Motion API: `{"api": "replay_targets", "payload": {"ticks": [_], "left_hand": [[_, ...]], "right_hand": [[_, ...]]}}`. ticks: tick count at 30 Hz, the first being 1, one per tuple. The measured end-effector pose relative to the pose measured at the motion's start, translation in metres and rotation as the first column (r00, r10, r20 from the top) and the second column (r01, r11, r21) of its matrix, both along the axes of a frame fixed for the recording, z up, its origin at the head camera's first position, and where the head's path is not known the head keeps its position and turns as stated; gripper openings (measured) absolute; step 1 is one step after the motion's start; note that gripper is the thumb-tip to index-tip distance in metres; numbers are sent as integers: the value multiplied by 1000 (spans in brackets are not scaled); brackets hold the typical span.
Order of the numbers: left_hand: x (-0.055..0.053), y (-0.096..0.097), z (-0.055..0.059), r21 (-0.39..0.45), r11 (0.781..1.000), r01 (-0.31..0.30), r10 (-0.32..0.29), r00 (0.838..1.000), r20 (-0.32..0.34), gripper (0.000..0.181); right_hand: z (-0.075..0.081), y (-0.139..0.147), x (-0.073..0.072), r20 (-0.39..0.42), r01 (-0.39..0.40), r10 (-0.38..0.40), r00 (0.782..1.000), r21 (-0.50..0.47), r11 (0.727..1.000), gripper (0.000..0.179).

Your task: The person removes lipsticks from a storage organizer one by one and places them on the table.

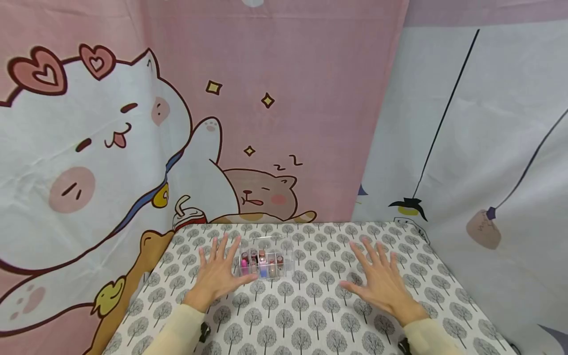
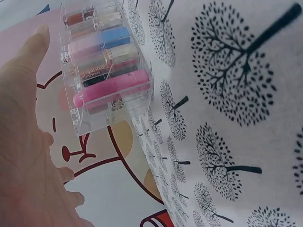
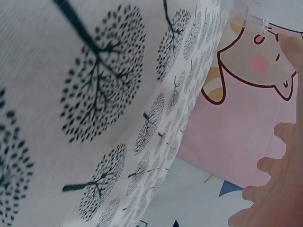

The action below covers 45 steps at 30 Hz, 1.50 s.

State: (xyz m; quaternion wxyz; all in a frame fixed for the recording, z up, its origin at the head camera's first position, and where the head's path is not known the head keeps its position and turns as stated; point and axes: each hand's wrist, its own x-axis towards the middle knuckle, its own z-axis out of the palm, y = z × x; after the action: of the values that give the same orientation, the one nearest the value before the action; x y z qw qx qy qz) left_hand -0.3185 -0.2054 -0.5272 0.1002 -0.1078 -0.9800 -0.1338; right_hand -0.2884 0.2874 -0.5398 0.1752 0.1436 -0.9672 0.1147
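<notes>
A clear plastic organizer (image 1: 286, 264) stands on the table left of centre, with several lipstick-like tubes in its compartments. One is a bright pink tube (image 2: 113, 89), another a pink-and-blue tube (image 2: 98, 43). My left hand (image 1: 218, 270) is spread just left of the organizer, its thumb overlapping the near left corner in the head view; it holds nothing. Farther off to the right, my right hand (image 1: 377, 278) is spread over the table, also holding nothing. In the right wrist view only a corner of the organizer (image 3: 248, 10) shows at the top.
The table (image 1: 317, 301) wears a white cloth printed with grey trees. Behind it hangs a pink curtain (image 1: 301, 98) with cartoon animals, and a pale curtain (image 1: 510, 148) is on the right. Dark straps (image 1: 204, 332) show at both sleeves.
</notes>
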Motion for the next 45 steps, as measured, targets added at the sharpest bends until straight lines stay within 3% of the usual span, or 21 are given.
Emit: {"api": "replay_targets", "payload": {"ticks": [16, 29, 38, 45], "left_hand": [[3, 9, -9, 63, 997, 38, -37, 999, -21, 123], [-13, 16, -6, 117, 992, 56, -54, 998, -20, 124], [-18, 18, -9, 279, 958, 57, -71, 997, 38, 121], [-24, 19, -14, 337, 940, 56, -69, 997, 28, 118]], "right_hand": [[0, -41, -13, -39, -95, 95, 995, 1, 996, 107], [15, -78, -39, -8, -179, 179, 984, -3, 984, 106], [12, -96, -43, 60, -200, 202, 977, -46, 979, 105], [9, -103, -47, 126, -209, 220, 967, -94, 973, 104]]}}
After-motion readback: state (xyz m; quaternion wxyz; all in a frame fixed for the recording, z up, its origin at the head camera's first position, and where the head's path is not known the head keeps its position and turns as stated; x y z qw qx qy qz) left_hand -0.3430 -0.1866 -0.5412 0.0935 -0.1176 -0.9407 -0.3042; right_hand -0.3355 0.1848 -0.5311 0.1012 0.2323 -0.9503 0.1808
